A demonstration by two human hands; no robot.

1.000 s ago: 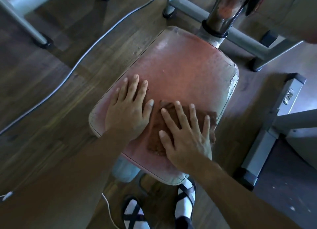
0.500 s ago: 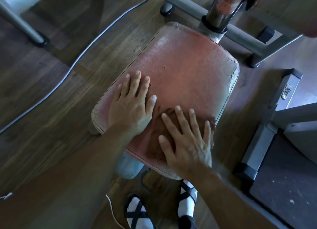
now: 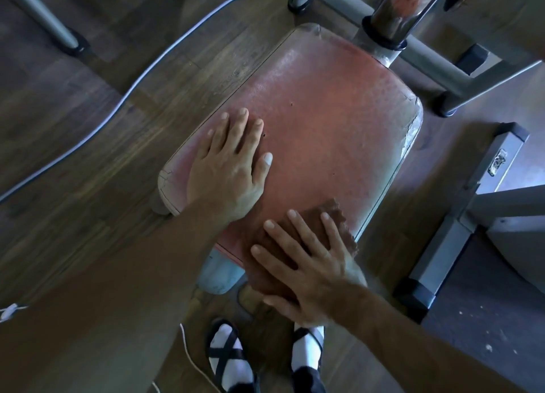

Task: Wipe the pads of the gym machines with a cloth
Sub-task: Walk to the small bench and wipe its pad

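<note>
A worn red seat pad (image 3: 324, 121) with cracked edges fills the middle of the head view. My left hand (image 3: 227, 168) rests flat on its near left part, fingers straight. My right hand (image 3: 309, 263) presses a brown cloth (image 3: 333, 215) flat against the pad's near right corner, fingers spread over it. The cloth reaches past the pad's near edge under my palm, and much of it is hidden by the hand.
A chrome post (image 3: 395, 12) rises from the pad's far end, with grey frame tubes (image 3: 436, 65) behind it. Another grey machine leg (image 3: 460, 215) stands right of the pad. A white cable (image 3: 141, 80) snakes across the wooden floor at left. My sandalled feet (image 3: 230, 360) stand below the pad.
My right hand has dragged the cloth toward me, down to the pad's near right corner. My left hand has stayed flat on the pad.
</note>
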